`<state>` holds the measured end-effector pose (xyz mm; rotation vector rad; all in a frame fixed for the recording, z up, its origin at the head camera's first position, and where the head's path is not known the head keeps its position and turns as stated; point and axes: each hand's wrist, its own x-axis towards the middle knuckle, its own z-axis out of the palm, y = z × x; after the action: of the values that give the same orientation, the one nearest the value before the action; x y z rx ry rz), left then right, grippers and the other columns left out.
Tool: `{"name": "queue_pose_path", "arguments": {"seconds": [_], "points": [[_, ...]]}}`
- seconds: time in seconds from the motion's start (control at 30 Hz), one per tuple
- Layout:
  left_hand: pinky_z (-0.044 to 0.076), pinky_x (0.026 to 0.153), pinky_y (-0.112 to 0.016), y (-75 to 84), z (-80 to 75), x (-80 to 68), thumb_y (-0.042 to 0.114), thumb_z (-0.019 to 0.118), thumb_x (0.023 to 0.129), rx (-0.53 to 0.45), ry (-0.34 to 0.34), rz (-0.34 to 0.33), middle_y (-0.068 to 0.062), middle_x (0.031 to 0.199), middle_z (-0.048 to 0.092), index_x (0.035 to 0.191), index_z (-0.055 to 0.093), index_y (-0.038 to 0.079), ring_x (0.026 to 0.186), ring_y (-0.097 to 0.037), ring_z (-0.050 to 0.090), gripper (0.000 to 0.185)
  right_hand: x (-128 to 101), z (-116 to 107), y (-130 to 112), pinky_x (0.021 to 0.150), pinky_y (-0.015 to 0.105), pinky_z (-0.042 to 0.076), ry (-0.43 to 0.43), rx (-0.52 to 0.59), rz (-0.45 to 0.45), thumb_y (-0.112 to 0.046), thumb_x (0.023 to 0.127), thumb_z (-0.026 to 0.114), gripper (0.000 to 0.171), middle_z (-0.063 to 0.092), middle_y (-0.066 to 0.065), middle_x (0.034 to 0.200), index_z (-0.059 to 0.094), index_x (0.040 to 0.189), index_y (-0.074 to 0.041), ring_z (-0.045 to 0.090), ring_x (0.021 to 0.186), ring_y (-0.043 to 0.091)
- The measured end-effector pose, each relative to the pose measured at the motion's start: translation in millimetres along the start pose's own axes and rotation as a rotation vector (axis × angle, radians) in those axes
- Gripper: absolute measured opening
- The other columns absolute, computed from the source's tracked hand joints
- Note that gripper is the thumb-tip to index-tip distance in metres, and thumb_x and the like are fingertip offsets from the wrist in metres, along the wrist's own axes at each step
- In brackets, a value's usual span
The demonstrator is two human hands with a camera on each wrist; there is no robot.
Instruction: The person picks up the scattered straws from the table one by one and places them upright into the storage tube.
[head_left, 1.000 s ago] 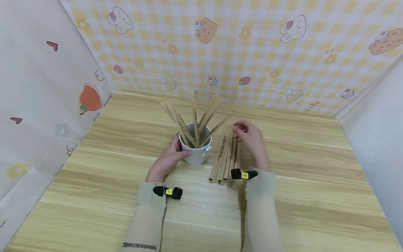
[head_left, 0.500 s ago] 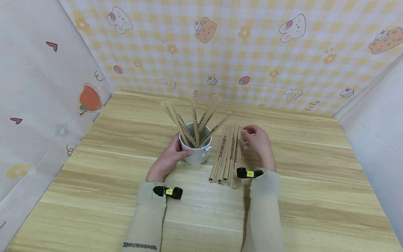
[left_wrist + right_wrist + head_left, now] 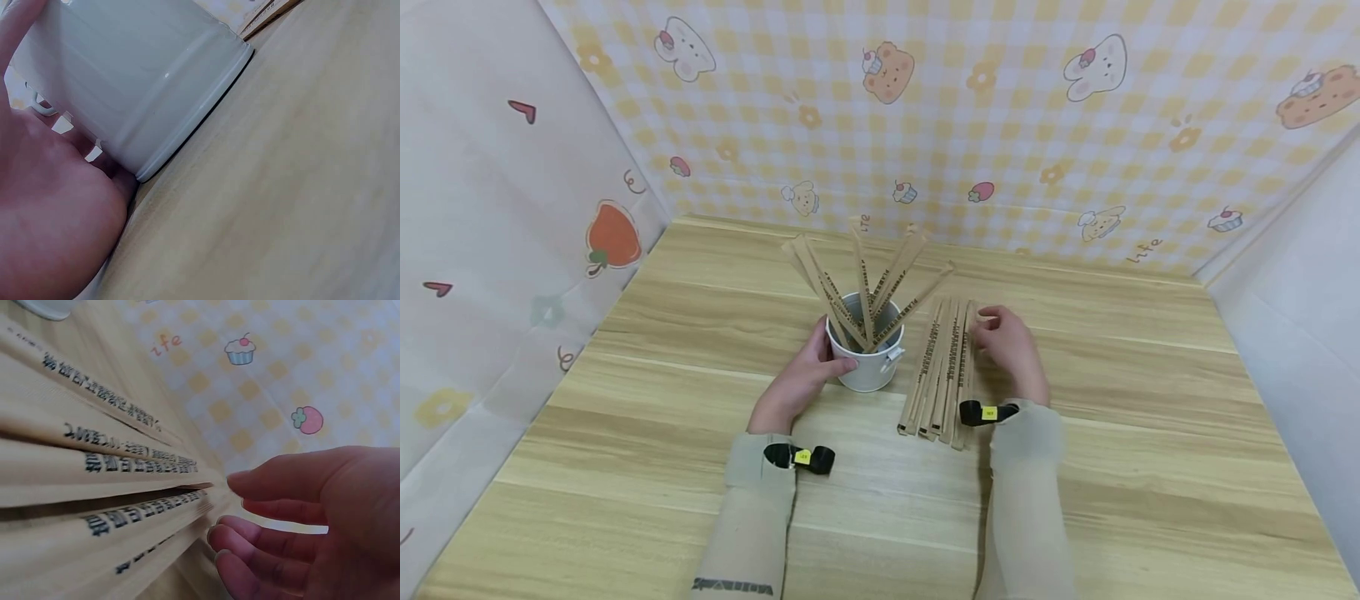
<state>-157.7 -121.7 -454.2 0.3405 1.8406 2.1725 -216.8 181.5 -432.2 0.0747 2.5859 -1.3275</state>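
Note:
My left hand (image 3: 801,375) grips a small white metal bucket (image 3: 867,373) from its left side, thumb across the front. In the left wrist view, the bucket (image 3: 137,75) stands on the table against the palm (image 3: 56,206). Several paper-wrapped straws (image 3: 887,279) lean outward in the bucket. To its right lies a row of more wrapped straws (image 3: 936,375), brown with dark print. My right hand (image 3: 1011,346) is at the far right end of that row. In the right wrist view, its thumb (image 3: 275,478) and fingers are apart, close to the straw ends; contact is unclear.
The wood-grain table (image 3: 647,467) extends around both hands. Behind it hangs a yellow checked cloth (image 3: 940,125) with cartoon prints. A white printed sheet (image 3: 497,250) borders the left side, and a pale panel (image 3: 1300,217) the right.
My right hand has moved right from above the straw row to its right edge, then slightly back left. My left hand and the bucket have stayed in place.

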Motion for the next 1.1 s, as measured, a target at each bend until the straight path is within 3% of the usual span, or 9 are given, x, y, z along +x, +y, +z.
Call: {"name": "queue_pose_path", "arguments": {"seconds": [0.5, 0.73, 1.1], "points": [[0.013, 0.107, -0.036, 0.7, 0.1, -0.2, 0.01, 0.066, 0.077, 0.01, -0.001, -0.005, -0.002, 0.145, 0.017, 0.141, 0.013, 0.026, 0.132, -0.014, 0.016, 0.085, 2.1, 7.9, -0.3, 0.059, 0.027, 0.043, 0.021, -0.114, 0.026, -0.007, 0.078, 0.048, 0.054, 0.055, 0.008, 0.09, 0.04, 0.131, -0.006, 0.051, 0.064, 0.017], [0.012, 0.107, -0.036, 1.6, 0.5, -0.1, 0.011, 0.067, 0.076, 0.012, -0.001, -0.001, 0.0, 0.145, 0.016, 0.141, 0.014, 0.027, 0.132, -0.014, 0.015, 0.086, 0.3, 6.6, -2.5, 0.059, 0.028, 0.049, 0.005, -0.073, 0.06, -0.009, 0.081, 0.048, 0.049, 0.057, 0.012, 0.097, 0.042, 0.13, -0.004, 0.058, 0.074, 0.02], [0.013, 0.107, -0.036, 4.1, 2.8, -1.7, 0.014, 0.069, 0.074, 0.016, 0.01, -0.01, -0.001, 0.145, 0.017, 0.141, 0.014, 0.026, 0.132, -0.014, 0.016, 0.088, -1.5, 1.7, -2.6, 0.065, 0.029, 0.052, 0.009, 0.022, 0.074, -0.01, 0.085, 0.048, 0.037, 0.062, 0.016, 0.097, 0.053, 0.12, 0.001, 0.062, 0.074, 0.021]]}}
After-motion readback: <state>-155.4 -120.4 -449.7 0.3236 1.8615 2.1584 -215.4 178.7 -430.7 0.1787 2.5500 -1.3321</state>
